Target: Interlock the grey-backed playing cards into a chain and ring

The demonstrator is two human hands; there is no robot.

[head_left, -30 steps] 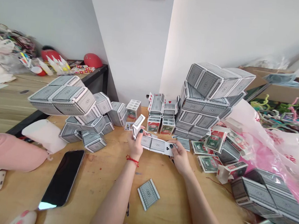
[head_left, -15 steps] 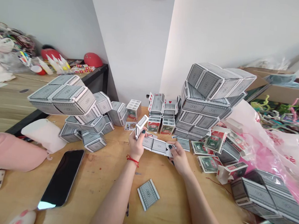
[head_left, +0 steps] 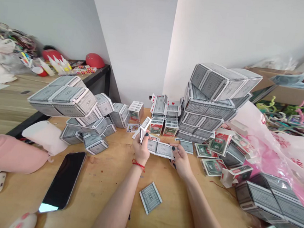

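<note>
Both my hands hold a folded strip of grey-backed playing cards (head_left: 160, 148) above the wooden table (head_left: 102, 198). My left hand (head_left: 141, 151), with a red string at the wrist, pinches the strip's left end, where one card (head_left: 145, 124) stands up at an angle. My right hand (head_left: 181, 161) grips the strip's right end with thumb on top. A small stack of cards (head_left: 150, 197) lies flat on the table between my forearms.
Blocks made of folded cards are piled at left (head_left: 68, 101) and stacked high at right (head_left: 213, 98). Card boxes (head_left: 217, 158) lie right of my hands. A black phone (head_left: 63, 182) lies at left, near a pink bundle (head_left: 7, 154). A pink plastic bag (head_left: 273, 149) is at right.
Both hands have drawn closer together, shortening the visible strip. The upright card at the left end has tilted a little further right.
</note>
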